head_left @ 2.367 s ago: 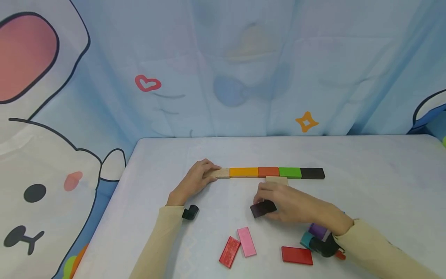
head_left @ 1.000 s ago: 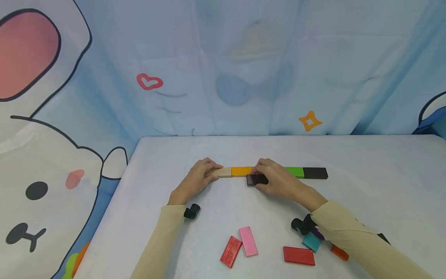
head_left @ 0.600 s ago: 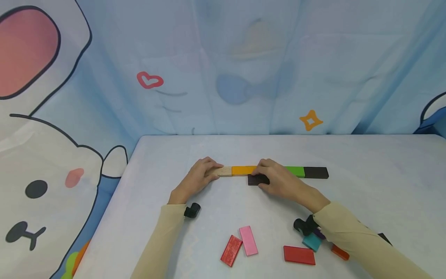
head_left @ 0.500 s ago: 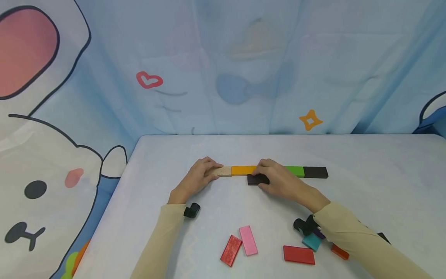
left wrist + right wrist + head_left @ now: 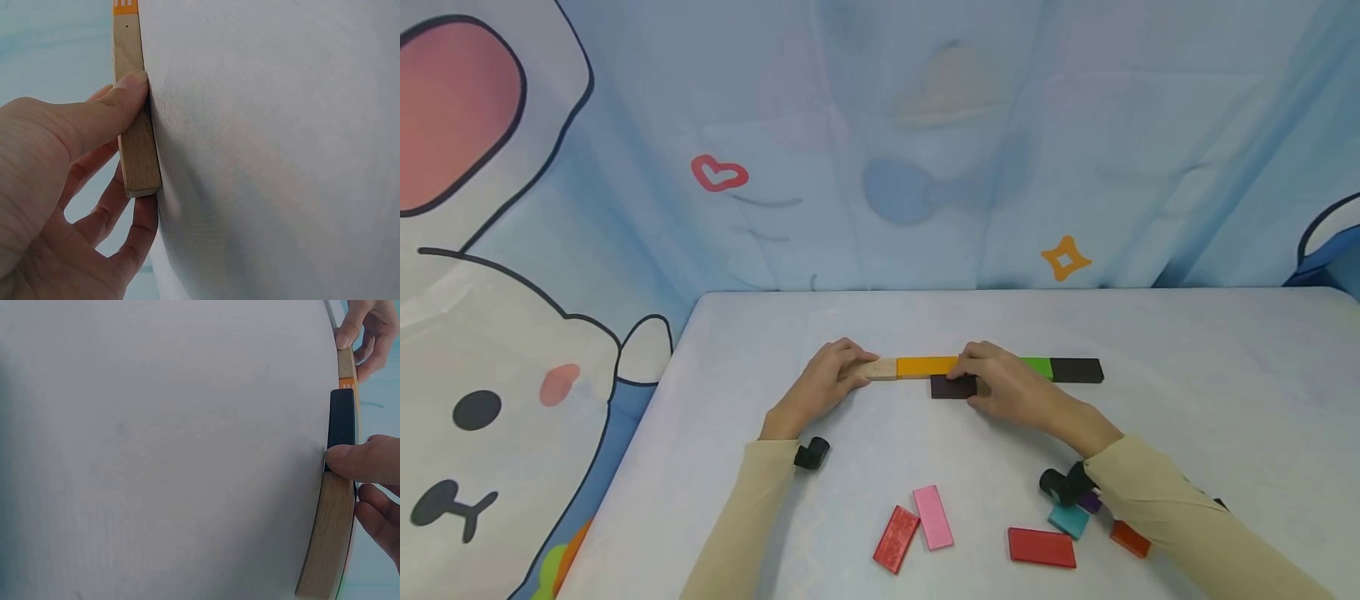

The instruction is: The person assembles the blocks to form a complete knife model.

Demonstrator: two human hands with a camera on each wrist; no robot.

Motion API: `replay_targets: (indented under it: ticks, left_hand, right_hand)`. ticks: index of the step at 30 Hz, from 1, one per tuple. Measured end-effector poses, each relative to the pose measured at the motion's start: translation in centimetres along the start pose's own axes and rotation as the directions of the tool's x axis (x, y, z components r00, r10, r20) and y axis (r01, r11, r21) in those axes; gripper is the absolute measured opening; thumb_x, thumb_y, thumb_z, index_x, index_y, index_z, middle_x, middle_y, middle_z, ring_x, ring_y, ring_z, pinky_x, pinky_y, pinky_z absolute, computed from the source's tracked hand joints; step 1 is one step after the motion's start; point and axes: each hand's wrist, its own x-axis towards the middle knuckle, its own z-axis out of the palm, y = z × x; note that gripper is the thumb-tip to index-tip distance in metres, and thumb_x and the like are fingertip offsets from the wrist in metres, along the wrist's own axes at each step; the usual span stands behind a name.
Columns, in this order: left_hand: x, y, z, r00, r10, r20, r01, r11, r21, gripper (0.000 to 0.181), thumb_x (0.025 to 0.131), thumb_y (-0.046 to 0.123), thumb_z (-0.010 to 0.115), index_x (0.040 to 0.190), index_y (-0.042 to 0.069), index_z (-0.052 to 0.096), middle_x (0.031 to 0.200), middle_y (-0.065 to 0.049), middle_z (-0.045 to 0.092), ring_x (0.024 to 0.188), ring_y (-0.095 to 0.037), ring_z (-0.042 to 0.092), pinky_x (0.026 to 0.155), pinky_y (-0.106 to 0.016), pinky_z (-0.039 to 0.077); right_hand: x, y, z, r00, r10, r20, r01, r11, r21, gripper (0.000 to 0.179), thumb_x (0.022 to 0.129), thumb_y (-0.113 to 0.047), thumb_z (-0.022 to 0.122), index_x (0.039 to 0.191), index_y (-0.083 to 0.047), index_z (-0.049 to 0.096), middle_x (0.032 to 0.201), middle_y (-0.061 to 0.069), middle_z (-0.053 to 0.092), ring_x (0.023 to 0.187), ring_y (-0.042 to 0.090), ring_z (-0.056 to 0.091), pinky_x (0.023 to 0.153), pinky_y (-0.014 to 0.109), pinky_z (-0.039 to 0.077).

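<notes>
A row of flat wooden blocks crosses the table. Its left end is a plain wood block, which my left hand grips between thumb and fingers; the left wrist view shows the thumb along its near side. A yellow-orange block, a green block and a black block follow to the right. My right hand pinches the right end of a dark block lying against the row's near side. Another plain block adjoins it in the right wrist view; my right hand hides it from the head view.
Nearer me lie a speckled red block, a pink block and a red block. Teal, purple and orange-red blocks sit beside the right sleeve. A printed curtain hangs behind the table.
My right hand has brought the dark block from above the table to the row's near side, then shifted slightly right along it. My left hand stays on the plain block.
</notes>
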Motion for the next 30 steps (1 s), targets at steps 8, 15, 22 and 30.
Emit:
replay_targets:
  ticks: [8, 15, 22, 30]
  left_hand:
    - [-0.1, -0.1, 0.0, 1.000, -0.013, 0.006, 0.013, 1.000, 0.010, 0.034, 0.097, 0.011, 0.074, 0.131, 0.006, 0.072, 0.120, -0.010, 0.065, 0.114, -0.029, 0.058, 0.103, -0.045, 0.047]
    - [-0.2, 0.1, 0.0, 1.000, -0.006, 0.003, 0.006, 1.000, 0.010, 0.035, 0.097, 0.011, 0.075, 0.131, 0.006, 0.072, 0.121, -0.010, 0.065, 0.115, -0.030, 0.058, 0.104, -0.045, 0.047]
    - [-0.1, -0.1, 0.1, 1.000, 0.006, -0.002, -0.006, 1.000, 0.016, 0.035, 0.097, 0.011, 0.075, 0.131, 0.006, 0.072, 0.120, -0.009, 0.065, 0.114, -0.029, 0.058, 0.103, -0.045, 0.047]
    - [-0.1, -0.1, 0.1, 1.000, 0.010, -0.006, -0.010, 1.000, 0.017, 0.035, 0.097, 0.011, 0.075, 0.131, 0.006, 0.072, 0.121, -0.009, 0.065, 0.113, -0.028, 0.057, 0.103, -0.044, 0.047]
  right_hand:
    - [-0.2, 0.6, -0.3, 0.999, -0.043, 0.011, 0.043, 0.999, 0.019, 0.036, 0.077, 0.012, 0.086, 0.110, 0.001, 0.077, 0.108, 0.010, 0.067, 0.101, 0.028, 0.063, 0.091, 0.044, 0.059]
    - [-1.0, 0.0, -1.1, 0.998, -0.053, -0.015, 0.053, 0.999, 0.005, 0.034, 0.078, 0.008, 0.087, 0.109, -0.002, 0.078, 0.106, 0.008, 0.067, 0.096, 0.024, 0.062, 0.087, 0.041, 0.061]
    - [-4.0, -1.9, -2.5, 0.997, -0.065, 0.044, 0.064, 0.998, 0.027, 0.033, 0.080, -0.005, 0.091, 0.111, -0.009, 0.079, 0.111, 0.002, 0.064, 0.101, 0.021, 0.063, 0.086, 0.037, 0.061]
    - [-8.4, -4.2, -2.6, 0.940, -0.016, 0.340, -0.042, 0.986, 0.162, 0.037, 0.089, -0.042, 0.085, 0.119, -0.022, 0.076, 0.113, -0.013, 0.062, 0.104, 0.011, 0.060, 0.089, 0.034, 0.060]
